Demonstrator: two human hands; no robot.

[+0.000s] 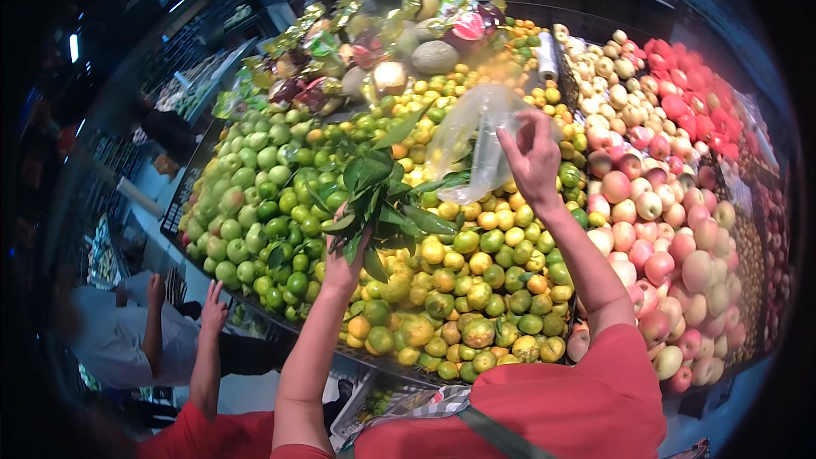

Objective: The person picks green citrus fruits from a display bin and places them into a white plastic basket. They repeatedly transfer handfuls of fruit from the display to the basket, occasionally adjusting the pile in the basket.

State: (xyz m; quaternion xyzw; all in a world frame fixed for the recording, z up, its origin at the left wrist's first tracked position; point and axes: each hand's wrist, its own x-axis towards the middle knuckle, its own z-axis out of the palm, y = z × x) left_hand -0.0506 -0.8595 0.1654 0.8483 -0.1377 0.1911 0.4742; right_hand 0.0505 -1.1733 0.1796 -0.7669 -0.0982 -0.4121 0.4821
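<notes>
A bunch of green leaves (376, 194) is gripped in my left hand (346, 261), over the middle of a citrus heap. The leaves cover most of its fingers. My right hand (535, 156), farther forward and to the right, pinches a clear plastic bag (475, 140) by its edge. The bag hangs down to the left of that hand, and some leaf tips reach its lower left side. I cannot tell whether those tips are inside it. Under both hands lie green and yellow-orange mandarins (478, 264).
Green apples (255, 166) are piled left of the citrus, reddish apples (637, 204) to the right. Wrapped fruit and a netted melon (435, 57) stand behind, near a roll of plastic bags (547, 57). A person's raised hand (213, 312) and a person in a pale shirt (127, 331) are at left.
</notes>
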